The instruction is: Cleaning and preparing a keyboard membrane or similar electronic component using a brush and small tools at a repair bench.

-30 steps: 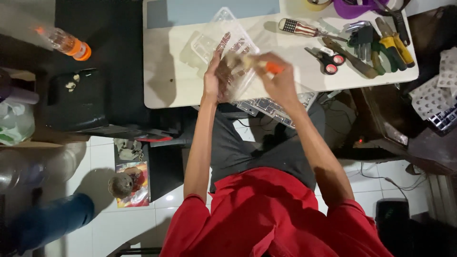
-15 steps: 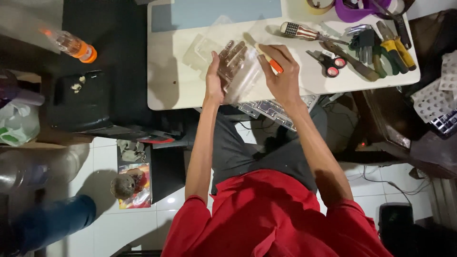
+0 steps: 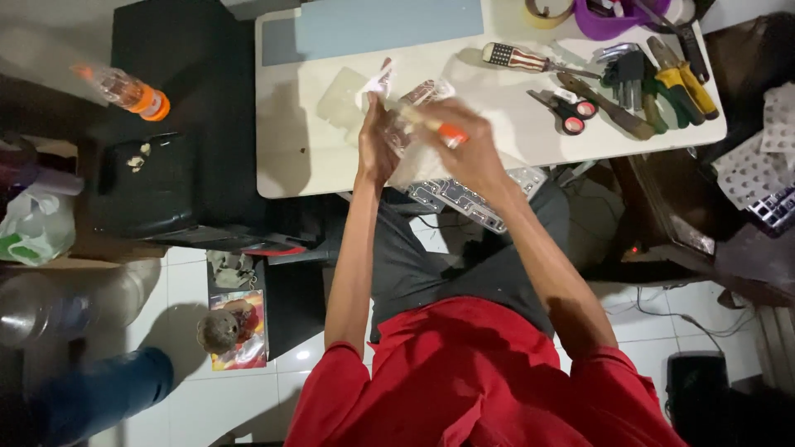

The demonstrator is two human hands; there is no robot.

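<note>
Two hands raised over white surface (image 3: 290, 165) | left hand (image 3: 377, 149) grips crumpled clear plastic packet (image 3: 410, 124) | right hand (image 3: 468, 145) clenches orange-tipped pen-like tool (image 3: 443, 130), axis pointing left into packet, touching

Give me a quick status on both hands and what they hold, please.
Left hand and right hand raised together over white table. Both grip clear plastic packet; right also holds orange-tipped tool. Scissors lie apart.

Red-handled scissors (image 3: 568, 114), striped screwdriver (image 3: 517, 58), purple bowl (image 3: 609, 18), white table (image 3: 294, 124).
</note>
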